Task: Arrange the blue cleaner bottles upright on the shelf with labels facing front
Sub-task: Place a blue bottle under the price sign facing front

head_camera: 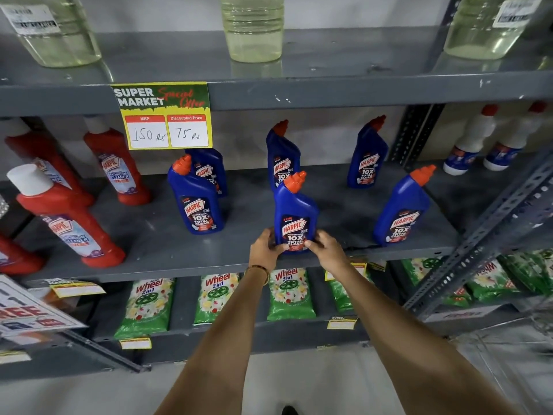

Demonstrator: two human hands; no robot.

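- I have both hands on one blue Harpic bottle [294, 214] at the front middle of the grey shelf [155, 244]; it stands upright with its label facing me.
- My left hand [266, 248] presses the bottle's lower left side, with fingertips [279, 248] curled onto the label edge.
- My right hand [327, 247] closes on the lower right side, so the base is clamped between the two hands.
- A beaded bracelet [258, 269] sits on my left wrist.
- Five more blue bottles stand upright on the same shelf, labels forward: front left bottle [196, 199], one just behind it [209, 170] partly hidden by the price card, back middle bottle [282, 157] directly behind the held one, back right bottle [366, 155], and front right bottle [402, 209].
- These five are spaced well apart from each other, apart from the left pair, which overlap in my view.
- Red Harpic bathroom cleaner bottles [68, 223] fill the left end of the shelf.
- White bottles with red caps [471, 142] stand on the next bay to the right.
- A yellow price card [166, 115] hangs from the shelf edge above.
- Green Wheel detergent packs [145, 307] lie on the shelf below.
- Clear jugs of pale liquid [253, 28] stand on the top shelf.
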